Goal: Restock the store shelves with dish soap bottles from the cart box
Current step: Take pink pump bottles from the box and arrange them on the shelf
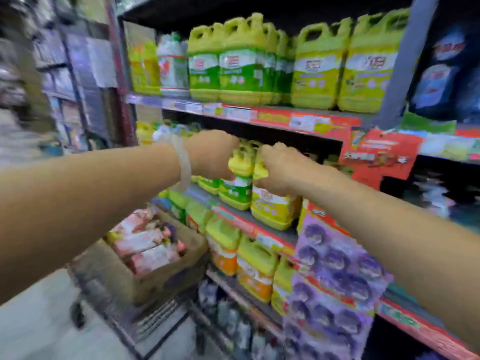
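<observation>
Two hands at the middle shelf (275,224). Left hand (213,154), pale bangle (183,165) on its wrist, grips the top of a green-labelled dish soap jug (235,190); its fingers curl round the handle. Right hand (280,170) holds the neck of a yellow-labelled dish soap jug (272,206) just beside it, fingers closed round it. Both jugs stand upright at the shelf's front edge, touching.

Top shelf: at least five large yellow jugs (319,68) in a row; those behind cannot be counted. Lower shelf: about three orange-labelled jugs (253,268).

Below left, one cardboard box (155,276) in the wire cart (145,326) holds pink packs; blurred, count unclear.
</observation>
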A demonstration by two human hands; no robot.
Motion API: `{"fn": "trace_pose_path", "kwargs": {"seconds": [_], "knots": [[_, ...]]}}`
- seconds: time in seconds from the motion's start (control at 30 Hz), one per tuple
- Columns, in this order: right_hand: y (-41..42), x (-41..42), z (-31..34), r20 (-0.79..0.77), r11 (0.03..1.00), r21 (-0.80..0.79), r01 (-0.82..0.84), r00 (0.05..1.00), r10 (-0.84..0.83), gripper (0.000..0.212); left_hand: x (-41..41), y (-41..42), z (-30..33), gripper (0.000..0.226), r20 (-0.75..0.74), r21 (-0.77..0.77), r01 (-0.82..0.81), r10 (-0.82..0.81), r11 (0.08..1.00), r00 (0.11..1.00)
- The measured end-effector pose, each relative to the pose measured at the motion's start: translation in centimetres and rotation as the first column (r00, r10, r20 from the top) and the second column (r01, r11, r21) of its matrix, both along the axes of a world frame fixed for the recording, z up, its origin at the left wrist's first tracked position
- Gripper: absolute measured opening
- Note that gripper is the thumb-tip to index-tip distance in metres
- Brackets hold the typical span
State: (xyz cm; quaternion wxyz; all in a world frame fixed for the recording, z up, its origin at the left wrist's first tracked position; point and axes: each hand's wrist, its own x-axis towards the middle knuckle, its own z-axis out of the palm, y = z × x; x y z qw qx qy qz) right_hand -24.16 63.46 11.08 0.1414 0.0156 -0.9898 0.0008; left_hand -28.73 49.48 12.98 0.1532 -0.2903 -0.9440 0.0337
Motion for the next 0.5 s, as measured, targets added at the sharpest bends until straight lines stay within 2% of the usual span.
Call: {"fn": "trace_pose_path", "kwargs": {"seconds": [0.13, 0.33, 0.5], "knots": [[-9.8, -4.1, -5.0, 0.123, 0.991, -0.033, -0.133, 0.983, 0.136, 0.049, -2.4, -10.8, -4.1, 0.055, 0.095, -0.071, -0.136, 0.143, 0.988, 0.985], [-19.2, -9.6, -8.7, 0.27, 0.973, -0.036, -0.229, 0.935, 0.23, 0.04, -6.1, -21.1, -8.9, 0.049, 0.211, -0.091, -0.252, 0.266, 0.963, 0.941], [-23.8, -16.7, -11.7, 0.305, 0.959, -0.013, -0.282, 0.913, 0.273, 0.039, -11.8, -27.0, -13.4, 0.073, 0.257, -0.116, -0.253, 0.275, 0.96, 0.926]]}}
